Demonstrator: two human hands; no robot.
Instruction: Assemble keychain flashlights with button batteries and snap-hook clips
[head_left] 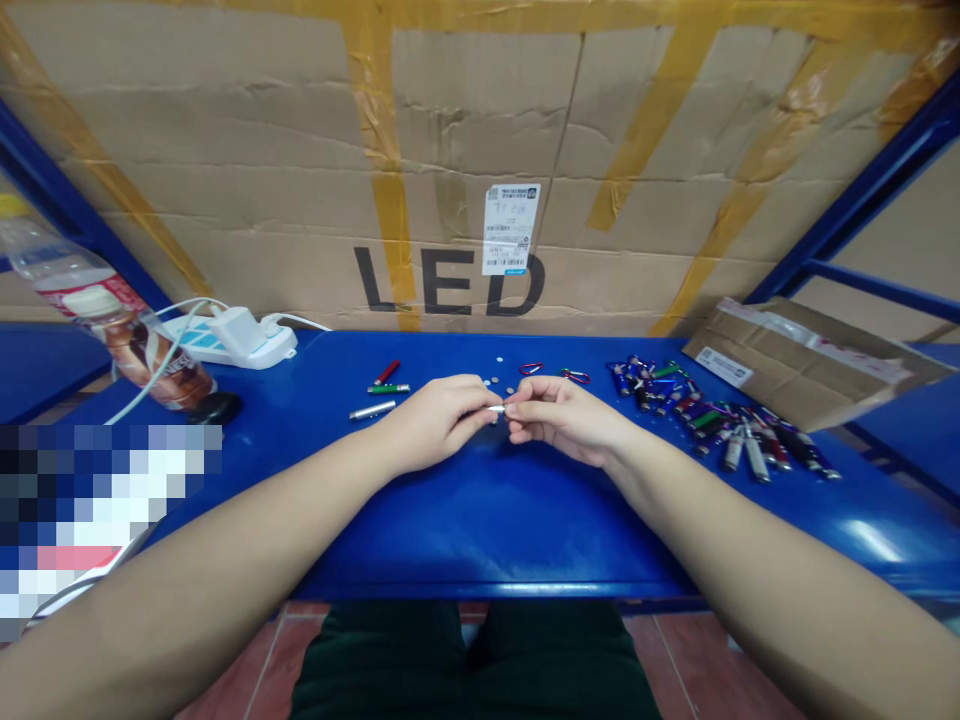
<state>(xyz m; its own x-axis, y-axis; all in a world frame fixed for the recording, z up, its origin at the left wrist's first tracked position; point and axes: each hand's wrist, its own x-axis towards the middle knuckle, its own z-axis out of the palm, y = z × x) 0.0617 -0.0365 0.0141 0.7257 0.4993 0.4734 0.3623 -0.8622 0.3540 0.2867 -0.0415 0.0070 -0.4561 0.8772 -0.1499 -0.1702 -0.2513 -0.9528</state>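
My left hand [444,420] is closed, thumb and fingers pinching one end of a small silver tube [496,408]. At the tube's other end my right hand [564,415] also pinches, its lower fingers curled loosely. Both hands hover over the blue table, and the fingers hide most of the tube. Just behind them lie a few small round discs [495,380], like button cells. Left of my left hand are a silver keychain flashlight [373,410], a green one [388,389] and a small red tube [388,372].
Two red carabiner clips [531,369] lie behind my right hand. To the right, many keychain flashlights [709,415] are piled before an open cardboard box [810,360]. A power strip [232,340] and bottles [142,340] stand left. A large carton [450,150] backs the blue table [510,530].
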